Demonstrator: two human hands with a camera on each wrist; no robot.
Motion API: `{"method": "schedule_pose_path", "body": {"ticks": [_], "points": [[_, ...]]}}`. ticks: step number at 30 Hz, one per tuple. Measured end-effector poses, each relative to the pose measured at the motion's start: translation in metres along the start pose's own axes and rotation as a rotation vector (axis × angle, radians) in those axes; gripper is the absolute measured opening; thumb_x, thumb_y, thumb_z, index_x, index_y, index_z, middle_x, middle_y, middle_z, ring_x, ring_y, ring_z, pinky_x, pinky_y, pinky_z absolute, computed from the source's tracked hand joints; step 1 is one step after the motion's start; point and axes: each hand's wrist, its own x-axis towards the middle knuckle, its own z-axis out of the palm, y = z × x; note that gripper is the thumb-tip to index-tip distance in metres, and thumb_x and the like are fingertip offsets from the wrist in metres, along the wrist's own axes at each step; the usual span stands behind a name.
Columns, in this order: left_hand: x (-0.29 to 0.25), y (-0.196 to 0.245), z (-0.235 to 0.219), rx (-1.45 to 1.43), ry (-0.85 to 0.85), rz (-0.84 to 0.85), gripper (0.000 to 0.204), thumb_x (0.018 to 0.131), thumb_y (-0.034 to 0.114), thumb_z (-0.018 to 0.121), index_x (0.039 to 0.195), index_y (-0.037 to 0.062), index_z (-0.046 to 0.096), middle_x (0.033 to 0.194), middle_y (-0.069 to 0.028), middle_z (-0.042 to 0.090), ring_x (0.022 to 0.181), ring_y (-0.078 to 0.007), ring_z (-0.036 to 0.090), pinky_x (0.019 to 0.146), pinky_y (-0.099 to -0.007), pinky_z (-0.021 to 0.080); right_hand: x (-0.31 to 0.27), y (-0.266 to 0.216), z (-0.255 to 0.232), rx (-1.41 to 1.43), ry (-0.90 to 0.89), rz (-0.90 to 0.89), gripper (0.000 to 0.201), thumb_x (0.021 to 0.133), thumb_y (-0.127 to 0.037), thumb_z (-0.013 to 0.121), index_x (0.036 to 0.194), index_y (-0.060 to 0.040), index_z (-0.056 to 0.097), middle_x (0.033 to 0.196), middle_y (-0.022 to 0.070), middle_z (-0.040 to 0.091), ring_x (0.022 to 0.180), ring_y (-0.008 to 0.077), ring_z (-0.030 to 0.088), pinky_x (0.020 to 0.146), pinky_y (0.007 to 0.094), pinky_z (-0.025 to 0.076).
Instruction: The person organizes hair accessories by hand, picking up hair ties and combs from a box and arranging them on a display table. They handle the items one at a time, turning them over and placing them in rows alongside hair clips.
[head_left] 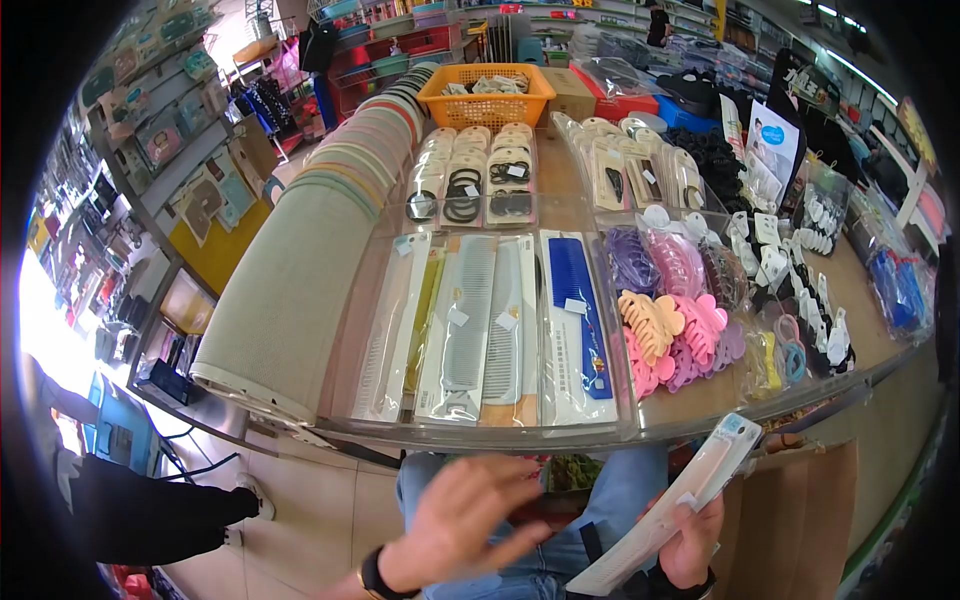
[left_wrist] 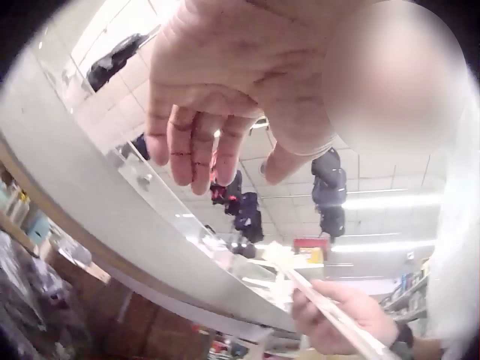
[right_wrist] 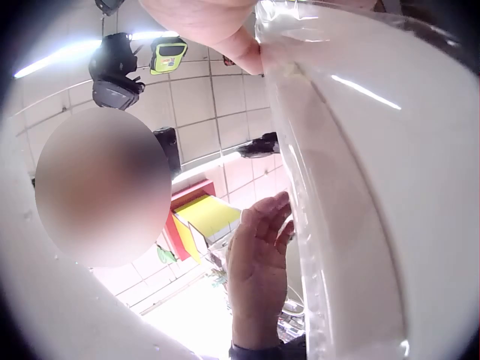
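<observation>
Clear plastic wrapping covers the packaged comb (head_left: 672, 510) that the right hand (head_left: 692, 540) grips near its lower end, fingers curled round the edge so the long pack slants up toward the table (head_left: 700, 400) rim, its top corner just short of the clear front wall; held this way, its flat face is turned up to the person. Beside it the left hand (head_left: 462, 520) hovers over the lap with fingers straight and loosely spread, holding nothing and apart from the pack. Above the hands, the front tray (head_left: 480, 425) holds more packaged combs laid side by side lengthwise, grey combs (head_left: 470, 330) in the middle and a blue comb (head_left: 580, 320) to the right, so each can be seen through its wrapper. Right of them lie piled pink and purple hair claws (head_left: 680, 330). Farther back sit carded hair ties (head_left: 490, 185), then an orange basket (head_left: 487, 95).
</observation>
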Motion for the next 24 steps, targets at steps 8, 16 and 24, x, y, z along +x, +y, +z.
{"method": "schedule_pose_path", "body": {"ticks": [8,16,24], "points": [[-0.014,0.036,0.027,-0.582,-0.117,-0.091,0.043,0.073,0.018,0.069,0.108,0.0019,0.048,0.078,-0.0113,0.060,0.064,-0.0260,0.061,0.057,-0.0325,0.049,0.006,-0.028,0.044,0.071,-0.192,-0.031,0.041,0.084,-0.023,0.053,0.115,-0.0013,0.038,0.083,0.0164,0.056,0.069,0.0218,0.058,0.057,0.0333,0.050],[-0.029,0.038,0.032,-0.701,-0.365,-0.573,0.037,0.083,0.019,0.060,0.112,-0.0008,0.047,0.085,-0.0148,0.062,0.072,-0.0227,0.062,0.062,-0.0359,0.048,0.010,-0.018,0.059,0.149,0.053,-0.041,0.036,0.086,-0.023,0.049,0.115,-0.0032,0.039,0.090,0.0154,0.054,0.074,0.0182,0.054,0.064,0.0293,0.046],[0.004,-0.001,-0.022,-0.231,0.292,-0.305,0.030,0.085,0.001,0.047,0.114,-0.0009,0.050,0.076,-0.0069,0.053,0.061,-0.0091,0.045,0.060,-0.0212,0.040,0.008,-0.011,0.027,0.062,-0.322,0.099,0.022,0.087,-0.019,0.050,0.102,-0.0042,0.042,0.082,0.0142,0.057,0.068,0.0181,0.055,0.061,0.0290,0.046]]}}
